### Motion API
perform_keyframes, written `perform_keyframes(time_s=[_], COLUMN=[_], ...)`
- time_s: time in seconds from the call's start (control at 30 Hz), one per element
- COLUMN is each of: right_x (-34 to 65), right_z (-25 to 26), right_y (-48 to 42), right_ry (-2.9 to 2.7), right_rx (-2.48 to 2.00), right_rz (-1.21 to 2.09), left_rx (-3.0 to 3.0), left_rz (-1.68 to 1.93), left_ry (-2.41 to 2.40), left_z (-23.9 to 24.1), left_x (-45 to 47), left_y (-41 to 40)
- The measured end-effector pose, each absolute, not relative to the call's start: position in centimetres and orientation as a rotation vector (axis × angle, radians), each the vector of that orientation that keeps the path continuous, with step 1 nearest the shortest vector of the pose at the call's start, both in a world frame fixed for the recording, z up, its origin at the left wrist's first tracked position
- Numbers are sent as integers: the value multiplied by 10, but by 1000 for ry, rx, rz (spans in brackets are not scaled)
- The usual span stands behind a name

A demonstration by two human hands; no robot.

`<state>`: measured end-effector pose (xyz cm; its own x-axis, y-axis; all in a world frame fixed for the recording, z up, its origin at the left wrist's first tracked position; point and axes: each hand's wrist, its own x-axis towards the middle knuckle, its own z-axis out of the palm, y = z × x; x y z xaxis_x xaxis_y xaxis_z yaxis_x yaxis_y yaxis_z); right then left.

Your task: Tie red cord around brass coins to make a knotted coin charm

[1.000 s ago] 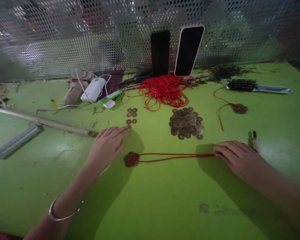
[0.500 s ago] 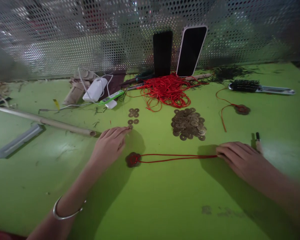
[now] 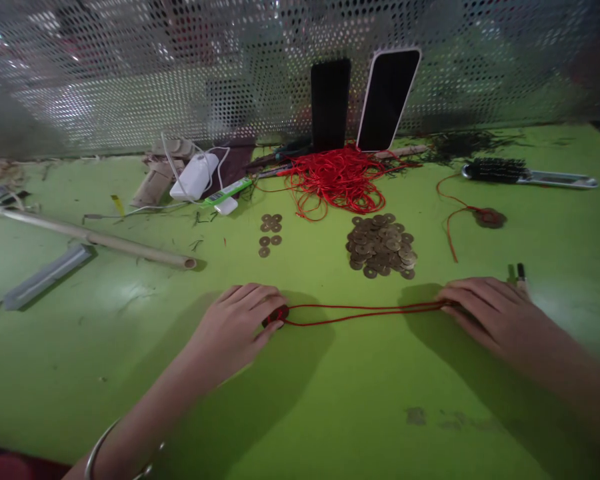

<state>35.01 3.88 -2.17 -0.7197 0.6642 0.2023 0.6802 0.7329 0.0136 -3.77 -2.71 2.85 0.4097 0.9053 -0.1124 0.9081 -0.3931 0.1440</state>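
My left hand pinches a small cluster of coins bound with red cord, partly covered by the fingers. From it a doubled red cord runs taut to the right. Its far end is pinched in my right hand, just above the green table. Beyond the cord lies a heap of round coins with holes in the middle. Several loose coins lie in a small group behind my left hand. Farther right rests another coin cluster tied with red cord, its tails loose.
A tangle of red cord lies before two phones propped against a perforated metal screen. A hairbrush is at the right. On the left are a hollow stick, a grey bar and a white charger.
My left hand has left the loose coins and come toward me, taking hold of the cord-bound coin cluster. My right hand still holds the cord's other end.
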Motion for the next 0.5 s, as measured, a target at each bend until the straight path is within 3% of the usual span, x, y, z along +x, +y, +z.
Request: perform_keyframes(time_s=[0.5], right_x=[345], right_z=[-24], right_y=[39], right_ry=[-2738], right_rx=[-1025], right_rz=[-25], left_rx=[2244], left_rz=[182], left_ry=[1549], left_z=[16], left_x=[-33], left_y=[-26])
